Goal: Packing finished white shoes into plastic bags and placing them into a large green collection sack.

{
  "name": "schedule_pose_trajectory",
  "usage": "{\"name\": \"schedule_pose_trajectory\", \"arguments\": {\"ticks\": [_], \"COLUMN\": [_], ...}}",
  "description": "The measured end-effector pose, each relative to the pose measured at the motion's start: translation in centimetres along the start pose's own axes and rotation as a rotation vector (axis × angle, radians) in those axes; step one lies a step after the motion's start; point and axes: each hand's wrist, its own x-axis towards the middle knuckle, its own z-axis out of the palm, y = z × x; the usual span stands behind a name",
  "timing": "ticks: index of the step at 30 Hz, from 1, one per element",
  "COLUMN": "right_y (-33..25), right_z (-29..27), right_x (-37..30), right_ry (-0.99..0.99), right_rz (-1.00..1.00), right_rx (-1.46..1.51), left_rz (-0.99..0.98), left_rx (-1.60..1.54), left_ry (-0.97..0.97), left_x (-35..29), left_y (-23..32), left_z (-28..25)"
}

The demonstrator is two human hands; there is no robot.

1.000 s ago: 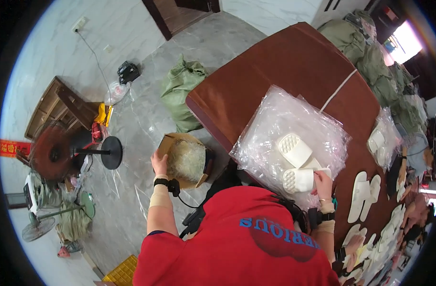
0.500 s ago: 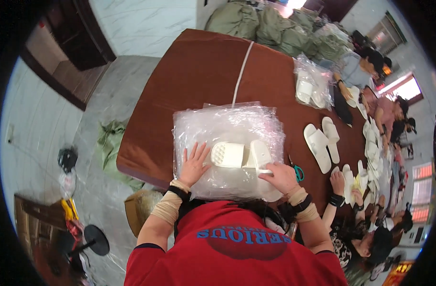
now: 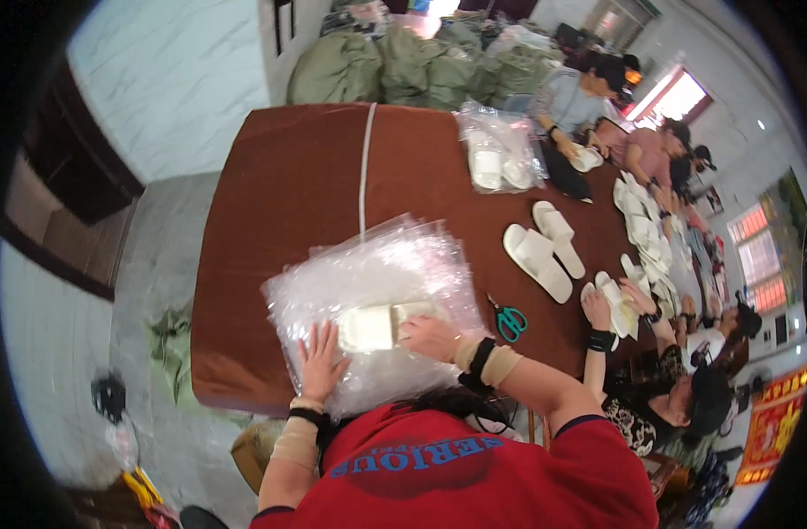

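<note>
A stack of clear plastic bags [image 3: 381, 256] lies on the brown-covered table in front of me. On top of it are white slippers [image 3: 366, 330], lying end to end or partly overlapping; I cannot tell exactly how. My left hand [image 3: 319, 363] rests on the bags with fingers spread, just beside the left end of the slippers. With bent fingers, my right hand [image 3: 432, 339] grips the slipper at the right [image 3: 418, 310] near its strap, and the hand hides part of it.
Teal-handled scissors [image 3: 511, 324] lie right of the bags. Beyond them sit a loose pair of white slippers [image 3: 538, 262] and a bagged pair [image 3: 500, 163]. Co-workers handle slippers along the right side, by a slipper pile [image 3: 643, 231]. Green sacks [image 3: 337, 69] stand behind the table [image 3: 280, 176].
The right-hand slipper, earlier standing crosswise, now lies in line against the other. My right hand has moved left with it. The whole view has shifted and turned.
</note>
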Motion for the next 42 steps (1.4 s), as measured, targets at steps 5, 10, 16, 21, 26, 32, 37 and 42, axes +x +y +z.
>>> {"name": "schedule_pose_trajectory", "arguments": {"ticks": [5,10,16,21,26,32,37,42], "right_y": [-0.1,0.8,2.4,2.1,3.4,1.9,-1.7,-6.2], "right_z": [-3.5,-4.8,1.1,-0.9,-3.1,-5.7,-9.1,-9.6], "right_x": [-1.1,-3.7,-3.3,-4.7,-10.7,-8.0,-2.7,2.4], "right_ry": [0.07,0.153,0.305,0.265,0.44,0.532,0.529,0.557], "right_rz": [0.15,0.421,0.617,0.724,0.79,0.804,0.695,0.723], "right_rx": [0.102,0.133,0.167,0.448,0.479,0.537,0.359,0.253], "left_rz": [0.017,0.049,0.101,-0.145,-0.576,-1.299,-1.497,-1.318], "left_rx": [-0.085,-0.063,0.049,0.107,0.174,-0.06,-0.212,-0.417], "left_ry": [0.018,0.035,0.043,0.362,0.581,0.679,0.512,0.354], "left_x": [-0.3,0.0,-0.1,-6.3,-17.7,-39.2,-45.3,-44.5], "left_y": [-0.1,1.0,1.7,1.8,-1.3,-5.5,-9.1,-18.0], "left_z": [-0.4,-1.5,-2.1,-5.3,-5.5,2.5,6.8,6.6]}}
